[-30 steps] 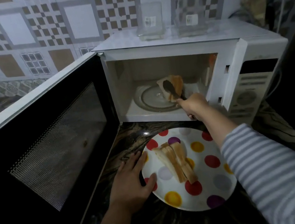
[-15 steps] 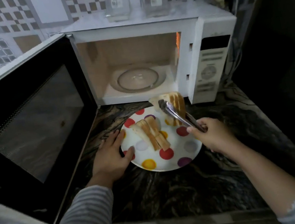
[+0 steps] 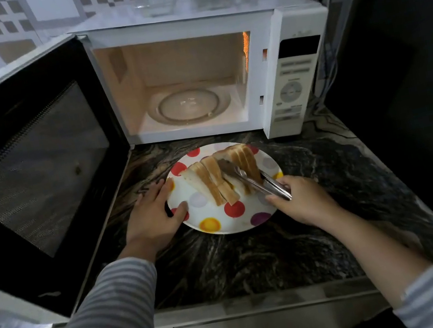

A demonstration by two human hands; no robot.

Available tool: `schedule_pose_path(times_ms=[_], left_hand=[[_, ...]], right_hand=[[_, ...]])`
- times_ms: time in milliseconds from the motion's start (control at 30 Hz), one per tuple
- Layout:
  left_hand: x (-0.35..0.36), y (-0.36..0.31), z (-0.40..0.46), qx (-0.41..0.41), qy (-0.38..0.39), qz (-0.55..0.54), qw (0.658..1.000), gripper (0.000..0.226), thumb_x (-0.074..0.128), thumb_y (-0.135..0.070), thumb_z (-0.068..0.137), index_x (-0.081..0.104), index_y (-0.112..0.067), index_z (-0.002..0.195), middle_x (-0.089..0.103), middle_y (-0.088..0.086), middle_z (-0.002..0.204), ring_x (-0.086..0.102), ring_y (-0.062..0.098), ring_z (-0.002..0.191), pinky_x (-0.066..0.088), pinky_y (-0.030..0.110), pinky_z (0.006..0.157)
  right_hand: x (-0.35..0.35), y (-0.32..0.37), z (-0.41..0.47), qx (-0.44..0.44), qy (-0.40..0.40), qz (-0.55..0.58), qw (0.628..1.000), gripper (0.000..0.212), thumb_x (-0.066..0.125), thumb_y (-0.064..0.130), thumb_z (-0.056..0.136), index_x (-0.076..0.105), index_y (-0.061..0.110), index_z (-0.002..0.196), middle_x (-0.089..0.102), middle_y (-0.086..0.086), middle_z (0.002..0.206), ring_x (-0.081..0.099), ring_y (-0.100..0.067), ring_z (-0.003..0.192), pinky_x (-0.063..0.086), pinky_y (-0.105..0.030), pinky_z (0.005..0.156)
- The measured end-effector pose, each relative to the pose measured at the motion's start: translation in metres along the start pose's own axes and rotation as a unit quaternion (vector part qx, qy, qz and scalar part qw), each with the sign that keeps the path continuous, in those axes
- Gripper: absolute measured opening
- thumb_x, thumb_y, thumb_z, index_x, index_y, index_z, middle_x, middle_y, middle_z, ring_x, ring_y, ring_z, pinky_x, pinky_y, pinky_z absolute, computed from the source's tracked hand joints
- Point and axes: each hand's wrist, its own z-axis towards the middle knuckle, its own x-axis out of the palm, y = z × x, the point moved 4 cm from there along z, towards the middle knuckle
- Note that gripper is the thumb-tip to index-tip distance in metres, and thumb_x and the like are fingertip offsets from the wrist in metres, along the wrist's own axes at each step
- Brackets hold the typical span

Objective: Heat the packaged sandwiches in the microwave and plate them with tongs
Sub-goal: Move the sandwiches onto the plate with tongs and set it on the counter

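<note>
My right hand (image 3: 300, 201) closes its grip on the tongs (image 3: 252, 179), which pinch the second sandwich (image 3: 242, 159) at centre frame, over the spotted plate (image 3: 220, 222). My left hand (image 3: 152, 215) lies flat against the rim — steadying it. Best to lower gently beside the first sandwich (image 3: 206, 180) — then ease the tongs apart.

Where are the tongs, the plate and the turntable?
tongs (image 3: 252, 179), head view, on the metal arms.
plate (image 3: 222, 228), head view, on its bare near rim.
turntable (image 3: 189, 105), head view, on the glass centre.
</note>
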Motion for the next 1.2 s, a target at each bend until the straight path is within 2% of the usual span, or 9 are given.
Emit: schedule_pose_path(times_ms=[200, 433, 533, 633, 767, 867, 933, 1000, 1200], left_hand=[[0.0, -0.001, -0.001, 0.005, 0.004, -0.009, 1.0, 0.092, 0.023, -0.075, 0.072, 0.024, -0.027, 0.15, 0.022, -0.001, 0.158, 0.016, 0.016, 0.146, 0.009, 0.036, 0.119], [-0.021, -0.034, -0.025, 0.109, -0.074, 0.015, 0.991, 0.106, 0.016, -0.088, 0.072, 0.012, -0.019, 0.153, 0.003, -0.005, 0.16, -0.004, 0.009, 0.145, -0.003, 0.046, 0.118], [-0.032, -0.071, -0.036, 0.182, -0.097, 0.032, 0.978, 0.1, 0.02, -0.084, 0.077, 0.017, -0.018, 0.152, 0.011, -0.003, 0.159, 0.002, 0.01, 0.146, -0.004, 0.042, 0.119], [-0.037, -0.1, -0.049, 0.259, -0.117, 0.057, 0.957, 0.088, 0.032, -0.074, 0.084, 0.019, -0.019, 0.152, 0.017, -0.002, 0.159, 0.004, 0.009, 0.146, 0.003, 0.047, 0.119], [-0.031, -0.121, -0.067, 0.327, -0.075, 0.111, 0.936, 0.075, 0.034, -0.066, 0.09, 0.032, -0.018, 0.147, 0.034, -0.001, 0.152, 0.023, 0.013, 0.144, 0.009, 0.041, 0.118], [-0.027, -0.121, -0.076, 0.333, -0.043, 0.139, 0.932, 0.059, 0.035, -0.058, 0.089, 0.053, -0.021, 0.132, 0.061, -0.001, 0.129, 0.056, 0.016, 0.12, 0.032, 0.037, 0.108], [-0.03, -0.116, -0.08, 0.32, -0.04, 0.112, 0.94, 0.045, 0.046, -0.05, 0.088, 0.061, -0.022, 0.121, 0.069, -0.002, 0.109, 0.065, 0.021, 0.097, 0.048, 0.034, 0.089], [-0.034, -0.108, -0.081, 0.277, -0.027, 0.087, 0.956, 0.035, 0.06, -0.042, 0.087, 0.063, -0.022, 0.115, 0.069, 0.001, 0.099, 0.065, 0.027, 0.089, 0.051, 0.035, 0.076], [-0.042, -0.084, -0.083, 0.2, -0.054, 0.088, 0.974, 0.034, 0.069, -0.039, 0.081, 0.066, -0.019, 0.108, 0.07, 0.001, 0.103, 0.065, 0.028, 0.093, 0.046, 0.033, 0.079]], right_hand=[[-0.011, -0.016, -0.017, 0.024, 0.017, 0.016, 0.999, 0.038, 0.069, 0.05, 0.08, 0.063, 0.024, 0.107, 0.065, 0.006, 0.091, 0.061, -0.012, 0.082, 0.048, -0.029, 0.068], [-0.055, -0.047, -0.068, -0.002, 0.011, 0.109, 0.994, 0.027, 0.076, 0.036, 0.078, 0.057, 0.035, 0.097, 0.065, 0.011, 0.086, 0.057, -0.002, 0.062, 0.035, -0.009, 0.039], [-0.068, -0.042, -0.076, -0.037, 0.01, 0.103, 0.994, 0.027, 0.075, 0.035, 0.08, 0.06, 0.035, 0.101, 0.066, 0.01, 0.086, 0.059, 0.001, 0.058, 0.04, -0.014, 0.048], [-0.062, -0.03, -0.076, -0.071, 0.028, 0.067, 0.995, 0.028, 0.075, 0.038, 0.079, 0.063, 0.033, 0.104, 0.067, 0.009, 0.086, 0.064, -0.005, 0.062, 0.055, -0.03, 0.058], [-0.039, -0.004, -0.071, -0.156, 0.066, -0.046, 0.984, 0.043, 0.071, 0.05, 0.077, 0.063, 0.031, 0.114, 0.067, 0.01, 0.105, 0.064, -0.012, 0.093, 0.054, -0.036, 0.082], [-0.026, 0.017, -0.069, -0.202, 0.091, -0.081, 0.972, 0.04, 0.067, 0.049, 0.081, 0.062, 0.031, 0.116, 0.066, 0.008, 0.108, 0.061, -0.015, 0.096, 0.051, -0.033, 0.081], [-0.02, 0.028, -0.068, -0.223, 0.097, -0.086, 0.966, 0.034, 0.066, 0.047, 0.083, 0.064, 0.032, 0.113, 0.067, 0.009, 0.103, 0.061, -0.015, 0.094, 0.052, -0.034, 0.078], [-0.017, 0.034, -0.066, -0.23, 0.092, -0.088, 0.965, 0.036, 0.067, 0.05, 0.082, 0.065, 0.034, 0.114, 0.067, 0.011, 0.105, 0.061, -0.014, 0.096, 0.05, -0.032, 0.079], [-0.02, 0.016, -0.061, -0.159, 0.088, -0.052, 0.982, 0.065, 0.076, 0.055, 0.07, 0.058, 0.029, 0.127, 0.064, 0.011, 0.105, 0.06, -0.011, 0.096, 0.048, -0.035, 0.091]])
